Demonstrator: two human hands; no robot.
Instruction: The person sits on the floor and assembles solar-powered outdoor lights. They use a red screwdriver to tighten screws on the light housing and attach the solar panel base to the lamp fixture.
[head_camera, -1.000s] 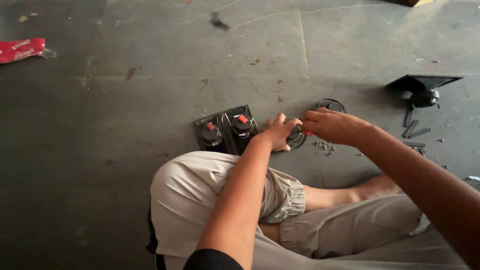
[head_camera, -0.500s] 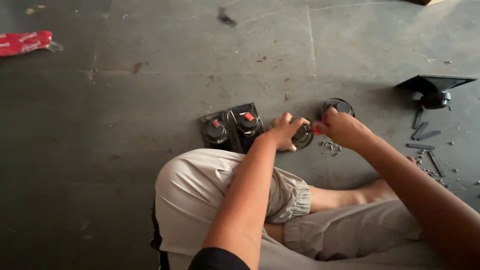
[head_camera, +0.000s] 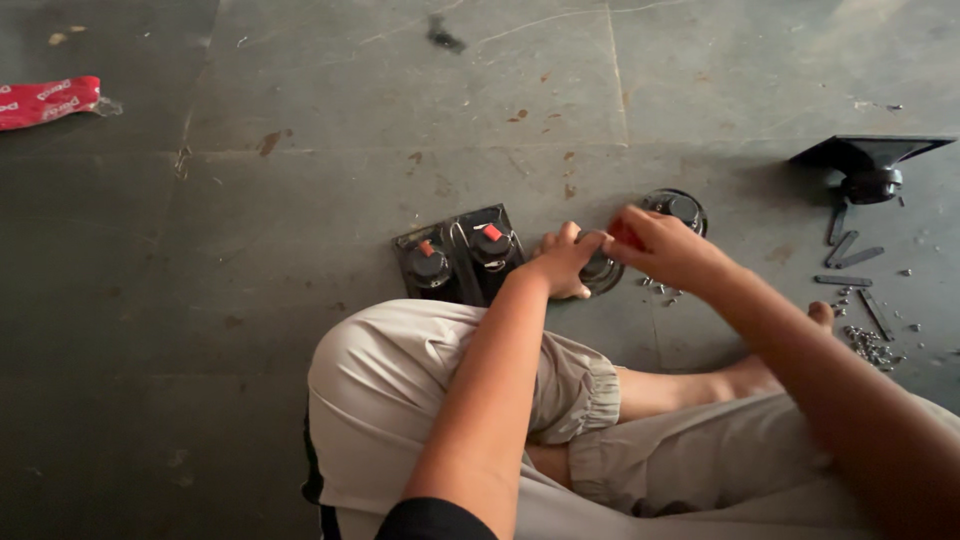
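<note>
We sit on the floor (head_camera: 300, 200). Just right of the black panel (head_camera: 460, 255), our left hand (head_camera: 562, 262) closes around a round black part (head_camera: 602, 270). Our right hand (head_camera: 665, 248) pinches something red (head_camera: 625, 235) above that part. Screws (head_camera: 870, 345) lie well right.

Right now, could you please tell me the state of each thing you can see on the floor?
Left hand: steadying a small round part.
Right hand: pinching something red over that part.
Black panel: flat, two red-topped knobs fitted.
Round speaker: lying apart, behind the hands.
Screws: loose, scattered.
Red wrapper: crumpled, far left.
</note>
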